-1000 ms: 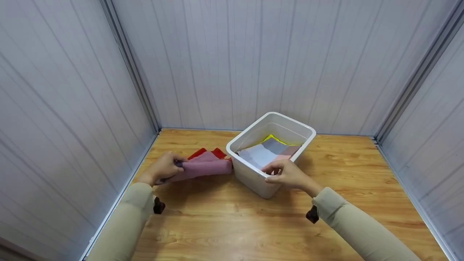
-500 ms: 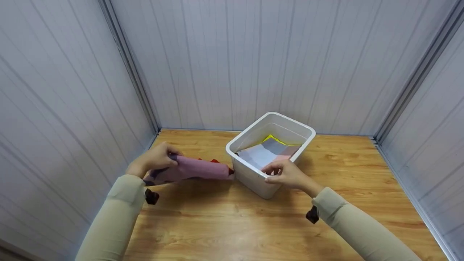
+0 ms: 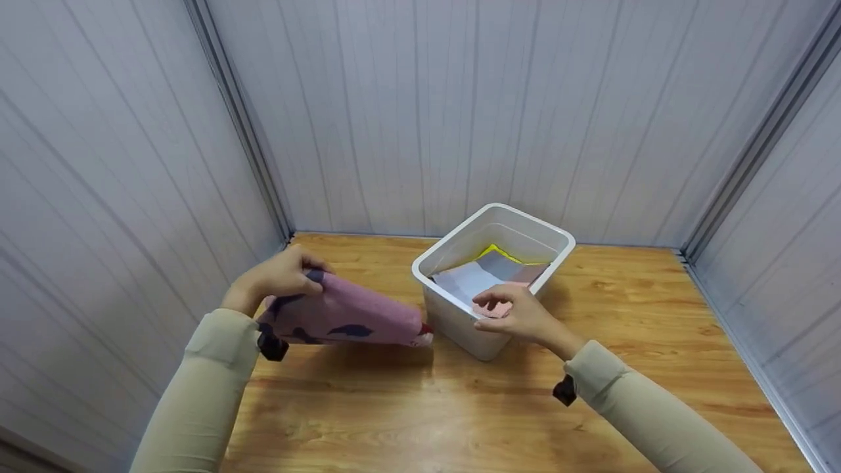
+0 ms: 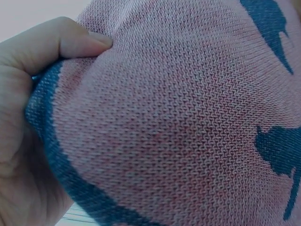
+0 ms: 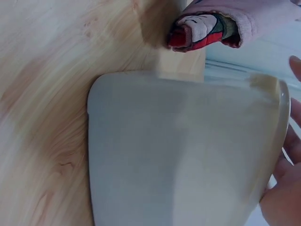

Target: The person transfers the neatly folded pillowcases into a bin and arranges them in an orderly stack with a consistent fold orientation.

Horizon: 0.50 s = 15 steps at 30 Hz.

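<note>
My left hand [image 3: 279, 272] grips the edge of a folded pink knitted cloth [image 3: 351, 312] with dark blue leaf-like patches and a blue border. In the left wrist view its thumb presses on the pink knit [image 4: 164, 103]. Red, white and green show at the cloth's right end, close to a white plastic bin [image 3: 453, 325]. My right hand [image 3: 525, 315] is at the bin's near corner, thumb outside and loosely bent fingers over the rim [image 5: 284, 110]. Inside the bin lies a cloth [image 3: 470, 279] in pale blue, grey and pink blocks, with yellow behind it.
The bin stands on a wood-grain tabletop [image 3: 394, 407]. Panelled white walls close in the back [image 3: 394, 118] and both sides. A black wrist camera [image 3: 272, 347] hangs below the left sleeve, another [image 3: 565, 390] below the right.
My left hand has lifted the pink cloth and drawn it left, turning its patterned side into view; its red parts are now mostly hidden. My right fingers have loosened and raised slightly; the bin stays put.
</note>
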Each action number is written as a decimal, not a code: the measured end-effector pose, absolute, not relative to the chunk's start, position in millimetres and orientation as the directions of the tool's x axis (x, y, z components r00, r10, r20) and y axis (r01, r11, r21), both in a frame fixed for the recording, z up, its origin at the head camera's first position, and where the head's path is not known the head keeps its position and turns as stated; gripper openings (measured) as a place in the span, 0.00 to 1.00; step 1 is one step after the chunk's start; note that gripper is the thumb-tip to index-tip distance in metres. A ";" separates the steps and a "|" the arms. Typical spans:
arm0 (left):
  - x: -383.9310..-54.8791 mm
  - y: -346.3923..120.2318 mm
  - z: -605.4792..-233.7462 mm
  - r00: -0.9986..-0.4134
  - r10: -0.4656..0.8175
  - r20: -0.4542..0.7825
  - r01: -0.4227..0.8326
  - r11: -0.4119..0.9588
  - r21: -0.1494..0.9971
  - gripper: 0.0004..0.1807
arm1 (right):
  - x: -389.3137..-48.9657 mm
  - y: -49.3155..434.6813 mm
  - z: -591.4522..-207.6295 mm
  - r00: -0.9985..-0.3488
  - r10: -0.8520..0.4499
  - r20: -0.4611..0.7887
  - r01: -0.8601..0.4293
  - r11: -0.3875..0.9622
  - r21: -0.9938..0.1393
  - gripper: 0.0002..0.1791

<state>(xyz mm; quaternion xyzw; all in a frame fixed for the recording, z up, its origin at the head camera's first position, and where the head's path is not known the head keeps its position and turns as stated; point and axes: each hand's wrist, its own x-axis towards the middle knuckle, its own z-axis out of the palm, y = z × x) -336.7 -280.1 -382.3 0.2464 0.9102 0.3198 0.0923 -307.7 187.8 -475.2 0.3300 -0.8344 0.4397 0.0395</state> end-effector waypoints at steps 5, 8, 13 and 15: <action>-332.7 -275.8 -374.9 -0.838 0.546 -0.008 0.387 0.605 0.696 0.19 | -299.4 174.0 -473.8 -0.695 -0.518 0.498 -0.688 0.278 -0.671 0.24; -331.3 -272.1 -370.8 -0.820 0.573 0.006 0.400 0.565 0.721 0.20 | -292.6 165.0 -473.0 -0.673 -0.532 0.514 -0.698 0.226 -0.680 0.27; -330.6 -262.3 -366.4 -0.778 0.626 0.051 0.452 0.502 0.737 0.17 | -280.1 151.4 -474.0 -0.689 -0.572 0.444 -0.653 0.226 -0.723 0.33; -330.6 -257.8 -365.7 -0.760 0.646 0.072 0.470 0.469 0.748 0.16 | -275.6 146.7 -475.4 -0.696 -0.586 0.415 -0.636 0.234 -0.736 0.36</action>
